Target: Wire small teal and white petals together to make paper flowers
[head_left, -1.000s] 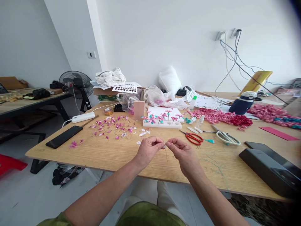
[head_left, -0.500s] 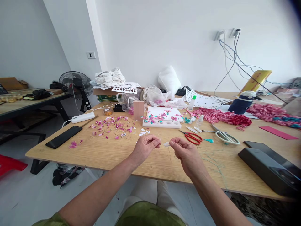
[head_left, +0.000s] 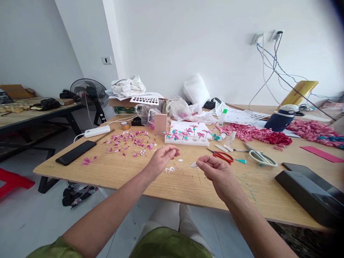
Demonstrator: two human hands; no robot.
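Note:
My right hand (head_left: pixel 215 171) pinches a small white paper petal (head_left: pixel 192 165) between thumb and forefinger, just above the wooden table (head_left: pixel 129 177). My left hand (head_left: pixel 163 157) hovers further left with its fingers curled loosely; I cannot make out anything in them. White petal scraps (head_left: pixel 170 169) lie on the table between the two hands. Behind them stands a white foam block (head_left: pixel 188 140) with small pink and teal flowers stuck in it. Loose pink petals (head_left: pixel 129 140) are scattered to the left.
Red-handled scissors (head_left: pixel 222 156) and white-handled scissors (head_left: pixel 262 157) lie to the right. A black phone (head_left: pixel 75 152), a white power strip (head_left: pixel 96 131), heaps of pink paper curls (head_left: pixel 255 133), a dark bottle (head_left: pixel 281 118) and a black case (head_left: pixel 309 191) are also on the table. A fan (head_left: pixel 90 95) stands at left.
My hands were pinched together on the petal; the left hand has let go and moved left and away, while the right hand keeps the petal. The view shifted slightly.

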